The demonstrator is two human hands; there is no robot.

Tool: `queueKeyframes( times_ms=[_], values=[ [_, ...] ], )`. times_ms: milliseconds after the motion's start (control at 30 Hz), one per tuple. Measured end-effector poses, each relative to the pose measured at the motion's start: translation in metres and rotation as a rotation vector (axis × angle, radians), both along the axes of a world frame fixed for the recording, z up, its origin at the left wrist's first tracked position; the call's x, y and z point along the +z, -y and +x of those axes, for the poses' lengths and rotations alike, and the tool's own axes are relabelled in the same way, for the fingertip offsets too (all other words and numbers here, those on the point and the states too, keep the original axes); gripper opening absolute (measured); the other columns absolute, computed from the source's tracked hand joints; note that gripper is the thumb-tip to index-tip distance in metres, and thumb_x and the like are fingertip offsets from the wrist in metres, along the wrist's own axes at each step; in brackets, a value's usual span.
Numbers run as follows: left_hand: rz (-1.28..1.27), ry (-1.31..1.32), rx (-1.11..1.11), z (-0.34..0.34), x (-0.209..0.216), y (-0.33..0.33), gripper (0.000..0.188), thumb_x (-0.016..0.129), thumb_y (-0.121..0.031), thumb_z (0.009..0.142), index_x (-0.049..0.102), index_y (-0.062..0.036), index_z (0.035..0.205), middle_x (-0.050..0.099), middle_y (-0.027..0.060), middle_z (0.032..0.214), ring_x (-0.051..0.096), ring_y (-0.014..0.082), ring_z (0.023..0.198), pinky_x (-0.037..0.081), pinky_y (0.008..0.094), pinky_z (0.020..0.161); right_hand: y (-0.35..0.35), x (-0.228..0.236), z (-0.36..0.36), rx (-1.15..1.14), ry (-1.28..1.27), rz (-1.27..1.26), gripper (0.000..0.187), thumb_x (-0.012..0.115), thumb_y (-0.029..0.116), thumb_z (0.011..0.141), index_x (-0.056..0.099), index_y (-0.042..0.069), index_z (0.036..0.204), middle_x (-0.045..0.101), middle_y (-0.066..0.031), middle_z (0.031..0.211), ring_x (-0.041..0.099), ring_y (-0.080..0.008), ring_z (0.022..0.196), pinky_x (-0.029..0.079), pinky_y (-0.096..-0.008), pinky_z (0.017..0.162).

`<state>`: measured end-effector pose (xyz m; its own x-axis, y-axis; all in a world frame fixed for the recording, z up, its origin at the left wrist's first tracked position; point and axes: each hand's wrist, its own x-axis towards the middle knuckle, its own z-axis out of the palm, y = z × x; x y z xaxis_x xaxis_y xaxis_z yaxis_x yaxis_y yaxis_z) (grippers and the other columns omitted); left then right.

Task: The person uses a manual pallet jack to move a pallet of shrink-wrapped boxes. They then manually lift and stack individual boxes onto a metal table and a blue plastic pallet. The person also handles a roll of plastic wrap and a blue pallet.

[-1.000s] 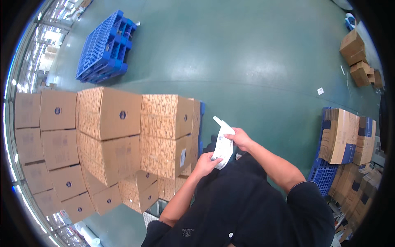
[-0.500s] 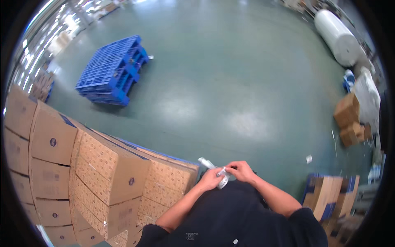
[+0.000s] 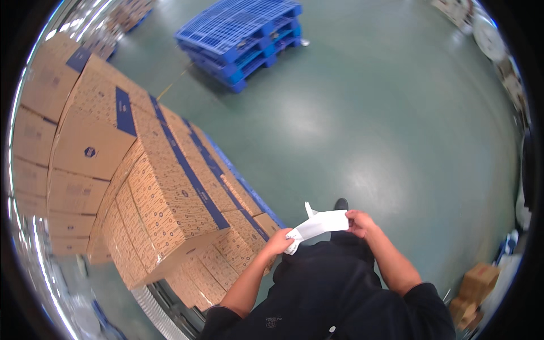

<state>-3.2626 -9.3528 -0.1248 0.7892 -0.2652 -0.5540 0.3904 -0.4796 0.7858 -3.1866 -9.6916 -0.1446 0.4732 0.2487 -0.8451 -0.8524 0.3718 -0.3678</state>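
Observation:
A white paper strip [image 3: 324,222], partly folded, stretches between my two hands in front of my body. My left hand [image 3: 278,242] pinches its left end, where some dark print shows. At the other end, my right hand [image 3: 359,222] grips the strip between thumb and fingers. A narrow white flap [image 3: 309,209] sticks up from the strip's far edge. Closest to my left hand are stacked brown cardboard boxes [image 3: 235,238], standing on a blue pallet edge.
Taller stacks of cardboard boxes [image 3: 96,144] with blue bands fill the left. Blue plastic pallets [image 3: 238,34] are piled on the green floor ahead. Small brown boxes [image 3: 479,283] lie at lower right. My shoe [image 3: 341,204] shows beyond the strip.
The white paper, bunched between my hands before, is now spread out, and my hands are farther apart. My view has turned right, with the pallets and boxes shifted in the picture.

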Motion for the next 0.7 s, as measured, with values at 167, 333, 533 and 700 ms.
queueKeyframes(
  times_ms=[167, 333, 533, 700],
  values=[
    [0.092, -0.129, 0.476, -0.021, -0.018, -0.021, 0.032, 0.063, -0.014, 0.080, 0.066, -0.0015, 0.110, 0.071, 0.0186, 0.095, 0.069, 0.0306, 0.091, 0.052, 0.0387, 0.081, 0.001, -0.027, 0.158, 0.204, 0.003, -0.116, 0.028, 0.052, 0.010, 0.089, 0.056, -0.002, 0.114, 0.061, -0.0178, 0.108, 0.062, -0.0319, 0.096, 0.053, -0.0524, 0.087],
    [0.182, -0.246, 0.781, -0.015, 0.010, -0.024, 0.032, 0.064, -0.016, 0.082, 0.066, 0.0001, 0.110, 0.071, 0.0186, 0.095, 0.069, 0.0314, 0.091, 0.052, 0.0387, 0.081, -0.112, -0.032, 0.297, 0.303, 0.537, -0.449, 0.026, 0.053, 0.019, 0.095, 0.056, 0.000, 0.112, 0.057, -0.0071, 0.092, 0.058, -0.0181, 0.082, 0.052, -0.0333, 0.071],
    [0.200, -0.148, 0.930, 0.010, -0.017, -0.043, 0.033, 0.065, -0.017, 0.085, 0.064, -0.0002, 0.114, 0.070, 0.0203, 0.099, 0.068, 0.0324, 0.093, 0.051, 0.0395, 0.082, -0.367, -0.102, 0.321, 0.607, 1.120, -0.597, 0.048, 0.045, 0.036, 0.101, 0.049, 0.003, 0.135, 0.058, -0.0212, 0.128, 0.056, -0.0353, 0.117, 0.043, -0.0387, 0.099],
    [0.234, -0.232, 0.920, 0.067, 0.025, -0.089, 0.031, 0.063, -0.019, 0.087, 0.063, -0.0017, 0.113, 0.069, 0.0206, 0.098, 0.067, 0.0364, 0.092, 0.052, 0.0401, 0.079, -0.534, -0.141, 0.242, 0.988, 1.161, -0.332, 0.054, 0.045, 0.034, 0.100, 0.039, 0.003, 0.144, 0.045, -0.0237, 0.142, 0.047, -0.0396, 0.128, 0.038, -0.0415, 0.108]
  ],
)
